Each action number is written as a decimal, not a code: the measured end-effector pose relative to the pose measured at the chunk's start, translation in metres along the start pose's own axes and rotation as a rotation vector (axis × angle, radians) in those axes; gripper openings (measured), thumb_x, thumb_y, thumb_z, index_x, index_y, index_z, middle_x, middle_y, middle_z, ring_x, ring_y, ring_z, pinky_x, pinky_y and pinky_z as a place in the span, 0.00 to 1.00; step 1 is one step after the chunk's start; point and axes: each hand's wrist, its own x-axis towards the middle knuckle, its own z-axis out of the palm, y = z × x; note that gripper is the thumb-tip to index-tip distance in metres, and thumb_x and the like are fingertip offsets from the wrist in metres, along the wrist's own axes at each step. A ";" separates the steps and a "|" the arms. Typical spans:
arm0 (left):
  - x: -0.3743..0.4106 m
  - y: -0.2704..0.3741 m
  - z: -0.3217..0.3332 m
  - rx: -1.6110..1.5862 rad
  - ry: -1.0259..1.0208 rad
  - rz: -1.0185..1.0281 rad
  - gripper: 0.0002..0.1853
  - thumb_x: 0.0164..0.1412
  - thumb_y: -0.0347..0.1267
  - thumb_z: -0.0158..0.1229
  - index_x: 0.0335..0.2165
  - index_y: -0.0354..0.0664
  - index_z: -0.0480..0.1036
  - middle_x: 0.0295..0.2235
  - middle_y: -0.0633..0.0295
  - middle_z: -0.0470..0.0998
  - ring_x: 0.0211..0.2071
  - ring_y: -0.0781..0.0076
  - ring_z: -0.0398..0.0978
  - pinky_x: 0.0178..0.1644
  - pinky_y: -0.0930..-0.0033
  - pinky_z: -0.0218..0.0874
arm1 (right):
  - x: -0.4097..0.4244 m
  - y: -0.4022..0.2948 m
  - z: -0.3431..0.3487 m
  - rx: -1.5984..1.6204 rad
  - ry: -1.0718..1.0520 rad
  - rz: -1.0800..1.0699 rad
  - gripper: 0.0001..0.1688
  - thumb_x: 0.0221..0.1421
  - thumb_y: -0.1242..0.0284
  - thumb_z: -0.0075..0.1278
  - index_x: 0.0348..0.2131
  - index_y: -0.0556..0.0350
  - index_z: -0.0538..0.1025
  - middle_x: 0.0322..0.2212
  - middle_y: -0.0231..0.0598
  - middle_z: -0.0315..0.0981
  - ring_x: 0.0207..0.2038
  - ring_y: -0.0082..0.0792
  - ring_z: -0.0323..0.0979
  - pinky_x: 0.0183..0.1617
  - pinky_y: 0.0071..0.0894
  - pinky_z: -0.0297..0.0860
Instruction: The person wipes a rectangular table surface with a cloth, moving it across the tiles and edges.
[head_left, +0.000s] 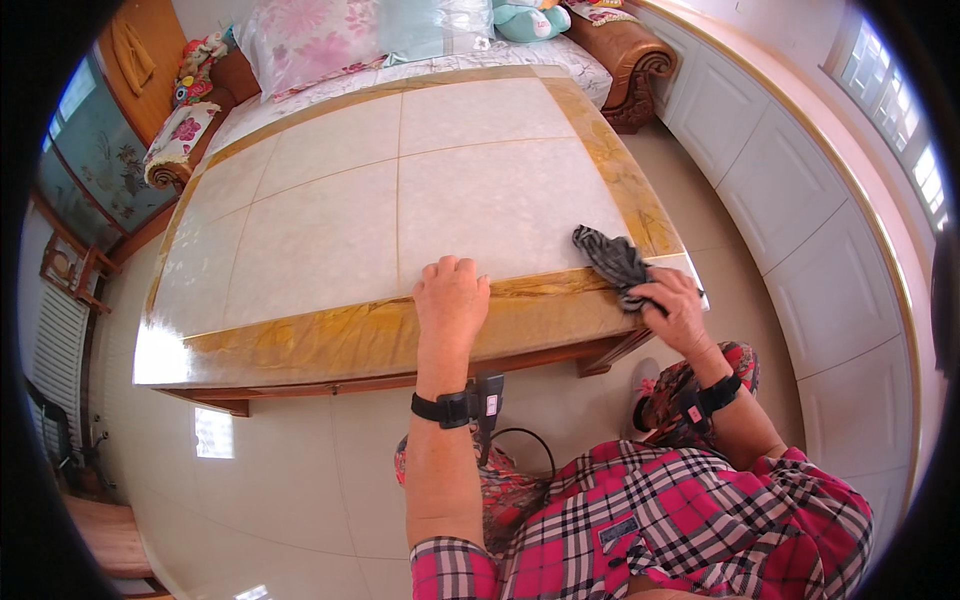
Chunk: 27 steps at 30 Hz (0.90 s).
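A low tiled table (322, 214) with a yellow-brown patterned border stands before me. Near its front right corner my right hand (671, 304) grips a crumpled dark grey and black cloth (613, 262), which lies partly over the border and partly on the pale tiles. My left hand (451, 292) rests on the front edge, left of the cloth, with its fingers curled down onto the surface. Nothing shows in it, though its palm side is hidden. Both wrists wear black straps.
White cabinets (806, 240) line the right side. Behind the table is a carved wooden sofa (626, 56) with pillows (315, 37) and soft toys. My legs are close to the table's front right, above a glossy tiled floor (300, 465). A wooden chair (90, 277) stands far left.
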 end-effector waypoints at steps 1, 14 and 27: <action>0.000 0.000 -0.001 0.018 -0.013 -0.006 0.13 0.56 0.37 0.58 0.37 0.42 0.75 0.42 0.58 0.75 0.45 0.54 0.70 0.46 0.55 0.66 | 0.002 -0.013 0.006 0.046 -0.050 -0.008 0.20 0.35 0.77 0.52 0.34 0.46 0.81 0.43 0.43 0.73 0.48 0.45 0.69 0.52 0.43 0.62; 0.000 -0.012 -0.001 0.017 0.002 0.000 0.14 0.56 0.37 0.58 0.38 0.41 0.74 0.43 0.59 0.74 0.47 0.54 0.69 0.48 0.53 0.64 | 0.010 -0.026 0.000 0.211 -0.187 -0.137 0.17 0.35 0.80 0.51 0.29 0.45 0.79 0.42 0.40 0.73 0.50 0.45 0.68 0.54 0.44 0.62; -0.002 -0.003 -0.001 -0.008 0.005 0.027 0.15 0.55 0.37 0.59 0.39 0.40 0.73 0.44 0.57 0.73 0.48 0.54 0.68 0.51 0.54 0.62 | 0.039 -0.077 0.022 0.319 -0.249 -0.370 0.16 0.37 0.75 0.55 0.32 0.40 0.79 0.46 0.36 0.71 0.52 0.43 0.67 0.53 0.45 0.61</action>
